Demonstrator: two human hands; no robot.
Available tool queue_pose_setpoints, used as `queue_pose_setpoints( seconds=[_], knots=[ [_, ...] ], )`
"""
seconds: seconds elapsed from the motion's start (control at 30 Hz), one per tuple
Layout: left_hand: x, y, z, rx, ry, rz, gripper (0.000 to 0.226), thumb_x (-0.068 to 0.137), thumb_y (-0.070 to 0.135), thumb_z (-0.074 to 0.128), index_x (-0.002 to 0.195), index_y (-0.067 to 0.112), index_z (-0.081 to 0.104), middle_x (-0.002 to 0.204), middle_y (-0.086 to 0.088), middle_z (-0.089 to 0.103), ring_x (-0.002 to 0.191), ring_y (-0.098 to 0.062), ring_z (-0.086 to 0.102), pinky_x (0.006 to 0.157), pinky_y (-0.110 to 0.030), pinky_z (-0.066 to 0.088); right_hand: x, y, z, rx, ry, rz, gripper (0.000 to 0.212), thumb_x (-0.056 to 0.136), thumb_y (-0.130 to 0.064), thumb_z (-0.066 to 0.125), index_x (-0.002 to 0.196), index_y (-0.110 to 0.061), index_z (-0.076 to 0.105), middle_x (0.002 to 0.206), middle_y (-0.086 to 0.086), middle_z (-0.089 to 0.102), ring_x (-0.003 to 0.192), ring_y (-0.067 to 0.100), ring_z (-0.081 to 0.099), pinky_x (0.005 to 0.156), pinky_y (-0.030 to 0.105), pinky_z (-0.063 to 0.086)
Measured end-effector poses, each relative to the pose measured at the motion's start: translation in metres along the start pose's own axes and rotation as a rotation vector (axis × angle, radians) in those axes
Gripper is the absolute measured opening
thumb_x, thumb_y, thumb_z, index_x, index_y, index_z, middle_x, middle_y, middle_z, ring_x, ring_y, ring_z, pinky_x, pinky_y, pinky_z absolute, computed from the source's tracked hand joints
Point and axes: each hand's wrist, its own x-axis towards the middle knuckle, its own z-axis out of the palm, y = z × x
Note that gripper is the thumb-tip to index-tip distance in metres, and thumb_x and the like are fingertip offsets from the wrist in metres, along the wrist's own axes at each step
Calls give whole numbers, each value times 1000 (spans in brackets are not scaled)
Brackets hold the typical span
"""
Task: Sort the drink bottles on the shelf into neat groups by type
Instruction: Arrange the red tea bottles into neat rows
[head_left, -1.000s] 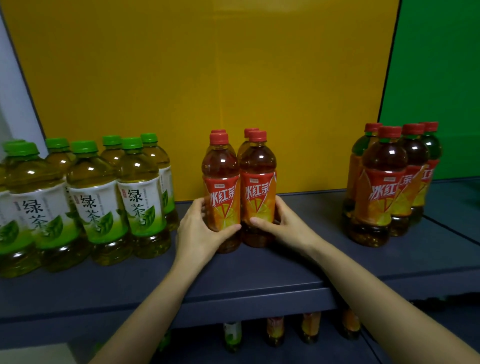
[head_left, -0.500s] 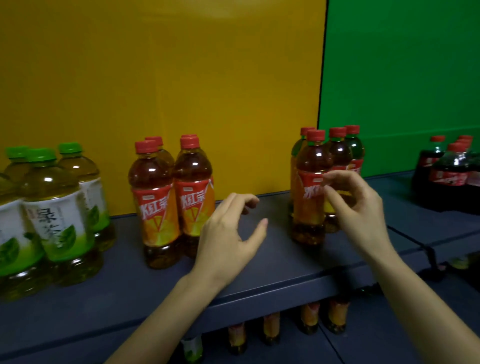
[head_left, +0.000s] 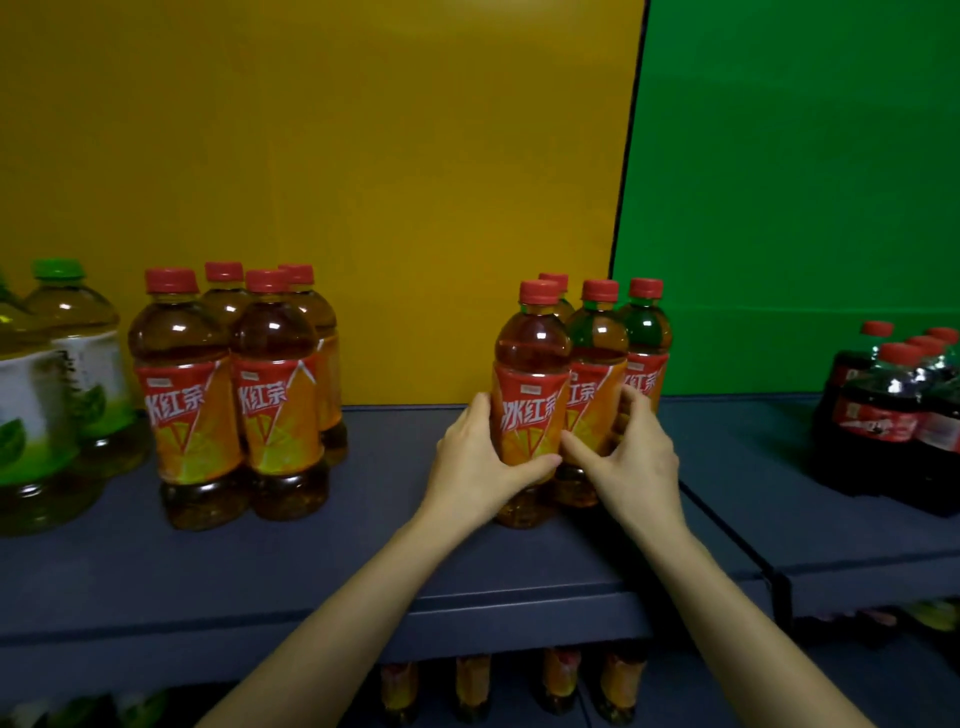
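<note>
On the dark grey shelf (head_left: 395, 551), several red-capped iced black tea bottles stand in a right-hand cluster. My left hand (head_left: 475, 457) wraps the front bottle (head_left: 530, 384) of that cluster from its left side. My right hand (head_left: 631, 457) grips the bottle beside it (head_left: 597, 358), thumb in front and fingers behind. Further left, a second group of iced tea bottles (head_left: 231, 395) stands on its own. Green tea bottles (head_left: 62, 374) with green caps stand at the far left edge.
Dark cola bottles (head_left: 893, 415) with red caps stand on the adjoining shelf section at the right. A yellow panel (head_left: 322, 182) and a green panel (head_left: 800, 182) back the shelf. More bottles (head_left: 472, 686) show on the lower shelf.
My view has swung right. Both hands let go of the left iced tea group, moved right across the shelf, and closed on two bottles of the right-hand cluster.
</note>
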Motion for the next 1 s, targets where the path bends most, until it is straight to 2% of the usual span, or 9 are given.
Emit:
queue_pose_setpoints(
  seconds=[0.1, 0.23, 0.43, 0.53, 0.57, 0.7, 0.83, 1.0],
  knots=[
    [-4, -1, 0, 12, 47, -15, 67, 62, 47, 80, 114, 21, 46, 116, 4, 60, 106, -12, 57, 89, -32, 51, 1, 1, 3, -62, 14, -31, 70, 71, -40, 75, 127, -13, 42, 122, 4, 56, 112, 23, 55, 92, 42, 44],
    [-13, -3, -10, 48, 174, -36, 63, 59, 48, 81, 107, 23, 49, 109, 5, 64, 99, -12, 60, 87, -34, 52, 5, -1, 1, -77, 34, -28, 62, 70, -40, 75, 118, -14, 46, 115, 3, 57, 105, 25, 57, 85, 36, 41],
    [-18, -18, -40, 99, 307, -62, 56, 59, 41, 83, 102, 23, 50, 101, 3, 65, 91, -12, 62, 78, -28, 52, 0, -8, 3, -13, 32, -45, 65, 64, -38, 78, 117, -16, 47, 111, 2, 58, 103, 22, 57, 91, 43, 45],
    [-9, -28, -51, 152, 349, -85, 60, 59, 43, 82, 107, 18, 55, 100, 1, 68, 90, -15, 64, 79, -34, 54, -2, -21, 13, 26, 14, -98, 65, 64, -38, 79, 116, -16, 48, 107, -2, 57, 100, 18, 57, 84, 33, 46],
    [-5, -31, -53, 169, 359, -94, 61, 59, 43, 82, 107, 17, 55, 100, 0, 69, 90, -16, 65, 80, -36, 54, -1, -26, 17, 39, 5, -108, 65, 64, -38, 79, 116, -16, 47, 108, -3, 57, 101, 17, 57, 84, 32, 45],
    [10, -39, -57, 220, 369, -132, 66, 61, 45, 81, 113, 15, 54, 106, -2, 68, 97, -20, 64, 85, -37, 52, 8, -43, 38, 66, -49, -110, 67, 66, -42, 77, 118, -16, 44, 116, 0, 58, 109, 19, 55, 93, 41, 46],
    [24, -46, -57, 257, 393, -162, 68, 64, 44, 80, 117, 12, 52, 113, -5, 65, 105, -22, 61, 86, -32, 45, 19, -51, 59, 57, -55, -90, 66, 67, -41, 77, 118, -14, 45, 117, 3, 57, 112, 22, 54, 95, 41, 44],
    [41, -54, -55, 227, 407, -212, 62, 67, 40, 79, 112, 9, 51, 113, -8, 63, 106, -25, 59, 88, -36, 46, 32, -50, 80, 53, -51, -68, 68, 68, -34, 78, 122, -11, 44, 120, 6, 54, 115, 22, 50, 95, 38, 40]
  ],
)
